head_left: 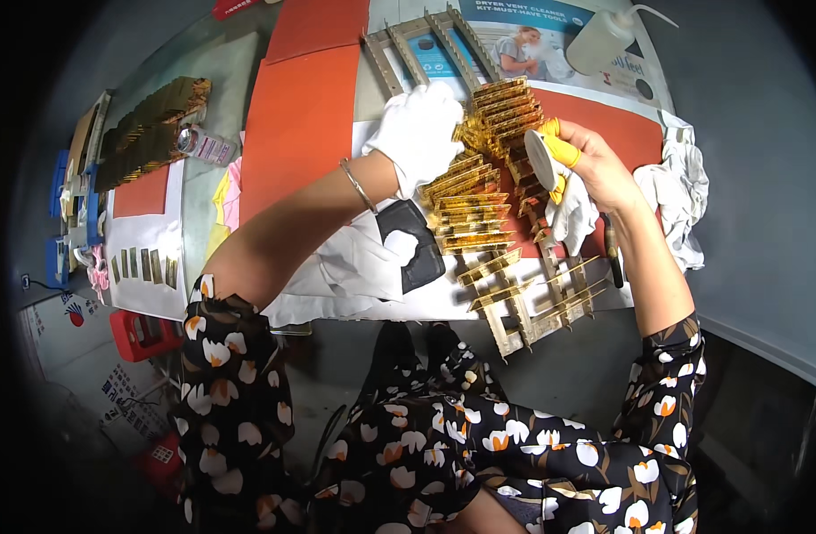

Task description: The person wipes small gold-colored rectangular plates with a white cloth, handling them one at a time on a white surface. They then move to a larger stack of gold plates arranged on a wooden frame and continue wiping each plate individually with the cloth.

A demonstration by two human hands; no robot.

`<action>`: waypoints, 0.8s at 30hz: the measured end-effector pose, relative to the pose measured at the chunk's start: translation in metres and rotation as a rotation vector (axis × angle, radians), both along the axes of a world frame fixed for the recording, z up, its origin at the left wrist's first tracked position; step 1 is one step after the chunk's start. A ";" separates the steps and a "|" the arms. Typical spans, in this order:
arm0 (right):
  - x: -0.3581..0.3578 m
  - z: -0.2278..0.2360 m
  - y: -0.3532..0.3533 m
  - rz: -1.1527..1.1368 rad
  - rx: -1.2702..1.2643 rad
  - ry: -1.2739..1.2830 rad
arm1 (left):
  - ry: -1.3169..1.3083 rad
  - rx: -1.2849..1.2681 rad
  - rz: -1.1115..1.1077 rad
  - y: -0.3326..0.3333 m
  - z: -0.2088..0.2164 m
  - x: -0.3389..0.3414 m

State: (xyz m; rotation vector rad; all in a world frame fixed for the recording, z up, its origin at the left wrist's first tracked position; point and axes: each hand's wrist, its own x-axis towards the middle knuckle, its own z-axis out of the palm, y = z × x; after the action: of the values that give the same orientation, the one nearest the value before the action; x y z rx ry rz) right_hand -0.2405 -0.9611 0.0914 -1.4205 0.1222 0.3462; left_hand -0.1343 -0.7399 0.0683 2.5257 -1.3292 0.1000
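A slotted metal rack [507,322] runs up the table, with rows of thin gold-coloured plates [472,214] standing in it. My left hand [417,133], in a white glove, is closed with curled fingers against the plates on the rack's left side. What its fingertips hold is hidden. My right hand [595,160] wears yellow finger cots and pinches a round pale disc [540,160] with a light rim, tilted over the plates. A white cloth [572,216] hangs below the fingers of that hand.
Another metal rack [430,49] lies at the back, beside a white squeeze bottle [602,40]. More stacked plates [150,129] and a clear bottle [205,145] are at left. A black pad [417,267] and crumpled white cloth [679,191] flank the work. Orange sheets [301,133] cover the table.
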 end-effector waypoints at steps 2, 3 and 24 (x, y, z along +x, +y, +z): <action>0.002 0.002 0.006 -0.016 -0.021 -0.029 | 0.037 0.025 0.074 -0.002 0.003 -0.001; 0.003 0.002 0.009 -0.023 -0.031 -0.044 | 0.056 0.038 0.111 -0.003 0.004 -0.002; -0.002 0.007 0.008 -0.096 -0.073 -0.063 | -0.066 0.137 0.108 -0.021 0.002 -0.006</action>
State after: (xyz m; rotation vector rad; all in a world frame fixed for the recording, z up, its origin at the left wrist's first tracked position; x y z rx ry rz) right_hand -0.2422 -0.9536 0.0986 -1.4906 0.1530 0.2194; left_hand -0.1401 -0.7614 0.0704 2.7319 -1.2630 0.1197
